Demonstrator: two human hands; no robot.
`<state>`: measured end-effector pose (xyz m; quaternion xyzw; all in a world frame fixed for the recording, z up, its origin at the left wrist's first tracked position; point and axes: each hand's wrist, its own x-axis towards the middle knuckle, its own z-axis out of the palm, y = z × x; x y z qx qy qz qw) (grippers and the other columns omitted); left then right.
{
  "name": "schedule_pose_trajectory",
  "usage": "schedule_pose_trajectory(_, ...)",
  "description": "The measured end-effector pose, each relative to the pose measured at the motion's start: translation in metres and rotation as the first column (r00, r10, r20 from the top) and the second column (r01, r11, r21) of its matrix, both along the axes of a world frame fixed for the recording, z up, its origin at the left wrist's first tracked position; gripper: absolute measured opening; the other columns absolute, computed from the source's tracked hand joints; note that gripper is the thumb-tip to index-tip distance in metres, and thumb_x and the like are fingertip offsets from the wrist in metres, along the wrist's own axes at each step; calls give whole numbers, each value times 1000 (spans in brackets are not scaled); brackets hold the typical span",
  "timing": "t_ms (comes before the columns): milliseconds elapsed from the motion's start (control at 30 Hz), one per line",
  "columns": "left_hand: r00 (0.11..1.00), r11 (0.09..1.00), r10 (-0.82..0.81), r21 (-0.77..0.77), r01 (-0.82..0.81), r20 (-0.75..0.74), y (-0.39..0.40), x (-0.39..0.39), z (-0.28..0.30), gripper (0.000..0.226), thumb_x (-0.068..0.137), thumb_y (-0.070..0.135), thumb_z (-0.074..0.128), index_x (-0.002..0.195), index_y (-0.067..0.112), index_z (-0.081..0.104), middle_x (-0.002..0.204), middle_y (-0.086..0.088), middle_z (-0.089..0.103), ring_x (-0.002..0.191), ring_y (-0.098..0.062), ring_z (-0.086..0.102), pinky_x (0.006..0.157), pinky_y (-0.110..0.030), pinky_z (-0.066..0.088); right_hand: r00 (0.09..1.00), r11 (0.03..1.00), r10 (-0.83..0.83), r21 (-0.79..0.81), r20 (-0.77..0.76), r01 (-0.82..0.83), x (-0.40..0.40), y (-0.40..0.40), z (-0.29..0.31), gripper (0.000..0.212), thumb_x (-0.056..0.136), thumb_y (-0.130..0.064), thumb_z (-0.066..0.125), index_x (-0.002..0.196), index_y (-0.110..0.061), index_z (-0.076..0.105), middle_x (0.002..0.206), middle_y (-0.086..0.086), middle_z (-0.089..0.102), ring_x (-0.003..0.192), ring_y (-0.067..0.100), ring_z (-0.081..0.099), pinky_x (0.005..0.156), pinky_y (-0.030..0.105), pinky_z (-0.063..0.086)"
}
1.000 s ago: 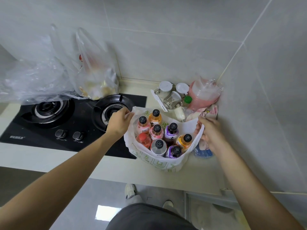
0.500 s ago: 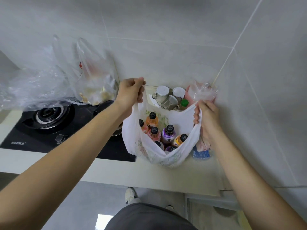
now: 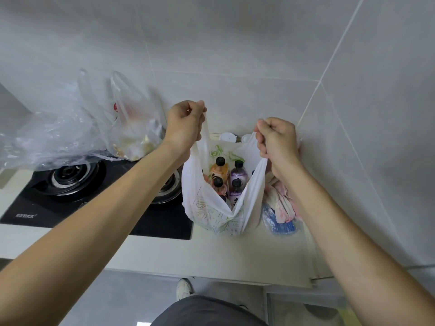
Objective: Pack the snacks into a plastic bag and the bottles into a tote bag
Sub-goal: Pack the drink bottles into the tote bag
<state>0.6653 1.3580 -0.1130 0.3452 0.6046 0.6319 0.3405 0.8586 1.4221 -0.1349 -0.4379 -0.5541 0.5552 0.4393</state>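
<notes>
My left hand (image 3: 184, 124) and right hand (image 3: 277, 140) are gripping the white tote bag (image 3: 211, 208), fingers clamped on its handles. Black-capped bottles (image 3: 220, 171) are standing upright inside, near the worktop's (image 3: 211, 255) right corner.

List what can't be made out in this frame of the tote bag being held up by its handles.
All head view:
- Bottles: only some caps and labels show; the tote bag walls hide the rest, so no count.
- Clear plastic bag contents: blurred, unidentifiable.
- Jars behind the tote: only white lids show.
- Cloth bundle: partly behind the right hand and forearm.
- Left hand fingertips: curled around the handle.
</notes>
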Motion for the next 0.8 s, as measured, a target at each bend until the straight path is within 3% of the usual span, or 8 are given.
schedule_pose_trajectory(133, 1000, 1000, 19, -3, -19, 6, 17, -2, 4, 27, 106, 21, 52, 82, 9, 57, 57, 5, 43, 45, -10, 31, 44, -21, 28, 1000, 1000, -10, 24, 16, 10, -6, 15, 4, 27, 103, -9, 53, 80, 2, 60, 57, 3, 49, 41, 11, 35, 40, 19, 22)
schedule_pose_trajectory(333, 1000, 1000, 17, -26, -17, 14, 47, -10, 9, 20, 106, 17, 49, 92, 5, 58, 65, 0, 49, 47, -11, 36, 46, -23, 30, 998, 998, -27, 64, 52, 24, -19, 42, 4, 33, 102, -8, 54, 81, 16, 54, 55, 2, 50, 40, 12, 36, 41, 19, 24)
schedule_pose_trajectory(567, 1000, 1000, -1, -20, 0, -26, 82, -23, 10, 17, 105, 13, 47, 98, 4, 59, 70, -1, 52, 45, -9, 41, 48, -23, 37, 995, 994, -63, 89, 74, 57, -33, 75, 8, 33, 102, -8, 53, 80, 17, 54, 57, 3, 52, 42, 14, 39, 42, 21, 27)
schedule_pose_trajectory(800, 995, 999, -44, 7, 45, -93, 107, -38, 8, 14, 104, 12, 52, 95, 3, 57, 71, -3, 57, 56, -14, 54, 60, -26, 51, 993, 984, -76, 170, 86, 60, -37, 87, -1, 33, 102, -9, 50, 78, 14, 52, 62, 13, 52, 42, 22, 46, 46, 30, 39)
